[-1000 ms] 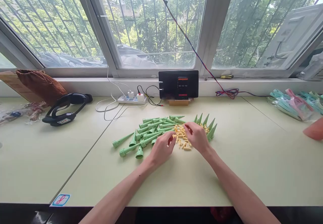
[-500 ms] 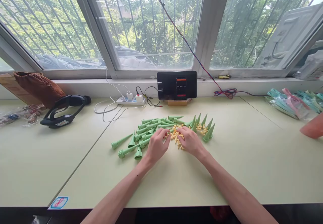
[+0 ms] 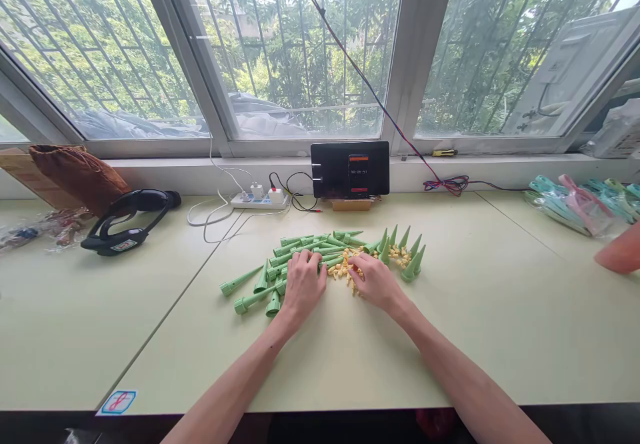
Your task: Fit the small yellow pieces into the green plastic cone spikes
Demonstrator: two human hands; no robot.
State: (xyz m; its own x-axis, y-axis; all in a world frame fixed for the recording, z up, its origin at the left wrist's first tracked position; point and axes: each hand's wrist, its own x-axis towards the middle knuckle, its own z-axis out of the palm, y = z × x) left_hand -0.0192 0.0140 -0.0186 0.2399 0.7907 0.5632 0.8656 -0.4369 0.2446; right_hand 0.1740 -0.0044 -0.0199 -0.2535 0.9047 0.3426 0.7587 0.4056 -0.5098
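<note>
My left hand [image 3: 304,283] lies over the pile of green hollow plastic spikes [image 3: 249,303], its fingers curled down around one green spike whose narrow end [image 3: 334,261] points right. The palm hides much of that spike. My right hand [image 3: 375,283] is pinched at the small yellow plastic pieces [image 3: 341,272], thumb and index finger close together on one of them; the fingertips partly hide it. Just beyond the right hand, several green cones [image 3: 412,267] stand upright, points up, with more yellow pieces [image 3: 399,253] among them.
Behind the pile a black tablet [image 3: 330,171] leans on a small brown stand [image 3: 351,205]. A power strip [image 3: 260,200] with cables stands left of it. A black headset [image 3: 130,221] and brown pouch [image 3: 80,177] are at far left; bagged pastel items [image 3: 575,204] at far right.
My left hand has moved left and slightly back, from the yellow pieces onto the green spikes. The right hand stays almost in place beside the yellow pieces.
</note>
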